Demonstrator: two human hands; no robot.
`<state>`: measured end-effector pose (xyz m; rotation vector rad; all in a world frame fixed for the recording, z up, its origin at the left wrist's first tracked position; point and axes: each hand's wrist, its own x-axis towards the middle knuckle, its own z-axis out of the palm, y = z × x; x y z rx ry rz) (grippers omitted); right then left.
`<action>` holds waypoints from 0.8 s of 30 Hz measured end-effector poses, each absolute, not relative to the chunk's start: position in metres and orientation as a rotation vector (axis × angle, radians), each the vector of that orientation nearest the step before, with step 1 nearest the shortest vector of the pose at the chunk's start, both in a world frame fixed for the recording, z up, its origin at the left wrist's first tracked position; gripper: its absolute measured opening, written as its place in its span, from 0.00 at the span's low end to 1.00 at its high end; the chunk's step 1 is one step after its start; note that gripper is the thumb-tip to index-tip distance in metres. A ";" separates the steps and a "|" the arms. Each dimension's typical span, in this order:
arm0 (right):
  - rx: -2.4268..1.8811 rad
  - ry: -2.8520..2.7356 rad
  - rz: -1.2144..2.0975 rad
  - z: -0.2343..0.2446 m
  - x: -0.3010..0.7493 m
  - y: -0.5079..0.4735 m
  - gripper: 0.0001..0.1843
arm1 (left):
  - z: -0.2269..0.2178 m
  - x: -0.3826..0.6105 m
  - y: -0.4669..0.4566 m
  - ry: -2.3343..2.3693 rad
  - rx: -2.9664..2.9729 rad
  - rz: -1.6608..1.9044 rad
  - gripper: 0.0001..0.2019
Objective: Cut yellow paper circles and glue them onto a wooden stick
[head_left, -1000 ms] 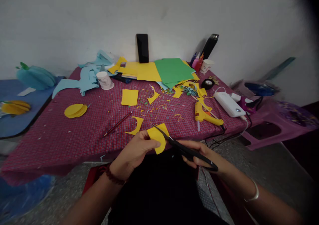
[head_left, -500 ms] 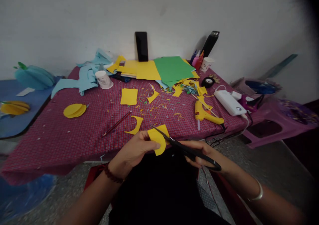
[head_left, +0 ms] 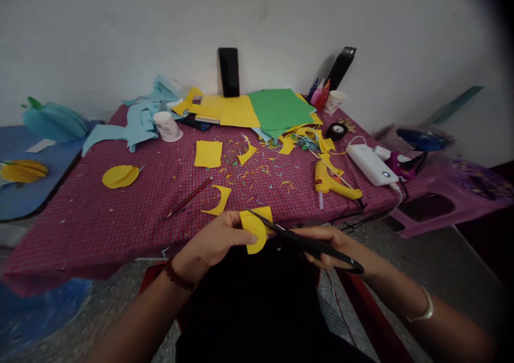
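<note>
My left hand (head_left: 225, 235) pinches a piece of yellow paper (head_left: 257, 238) between thumb and fingers, just over the table's front edge. One side of the paper has a rounded cut edge. Wrapped around the handles of black scissors (head_left: 289, 235) is my right hand (head_left: 331, 245). The blades lie across the upper part of the paper and point left. On the cloth beyond my left hand lie a curved yellow offcut (head_left: 220, 200), a pencil (head_left: 188, 198) and a yellow paper square (head_left: 209, 154). A stack of yellow paper rounds (head_left: 120, 176) rests farther left.
A yellow glue gun (head_left: 335, 183) and a white power bank (head_left: 371, 164) sit at the right. Green paper (head_left: 281, 111) lies at the back, before a phone (head_left: 228, 72). A paper cup (head_left: 167, 126) stands by blue scraps (head_left: 140, 125). Small clippings litter the middle.
The scissor blades have come closer together across the yellow paper, and the handles have shifted slightly right. Both hands keep their hold. The things on the table are unmoved.
</note>
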<state>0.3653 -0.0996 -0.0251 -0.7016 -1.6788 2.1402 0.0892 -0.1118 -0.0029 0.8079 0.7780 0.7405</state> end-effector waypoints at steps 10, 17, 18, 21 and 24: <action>-0.733 -1.811 2.111 -0.016 0.376 -0.092 0.35 | -0.010 0.081 -0.111 0.815 0.904 0.596 0.11; -0.749 -1.949 2.081 0.001 0.377 -0.083 0.32 | -0.009 0.080 -0.109 0.800 0.923 0.511 0.07; -0.773 -1.960 2.084 0.003 0.379 -0.082 0.32 | -0.009 0.080 -0.109 0.809 0.922 0.499 0.08; -0.817 -2.002 2.115 0.006 0.383 -0.078 0.34 | -0.007 0.080 -0.109 0.829 0.941 0.439 0.10; -0.787 -2.039 2.137 0.008 0.386 -0.074 0.33 | -0.006 0.079 -0.109 0.838 0.977 0.374 0.11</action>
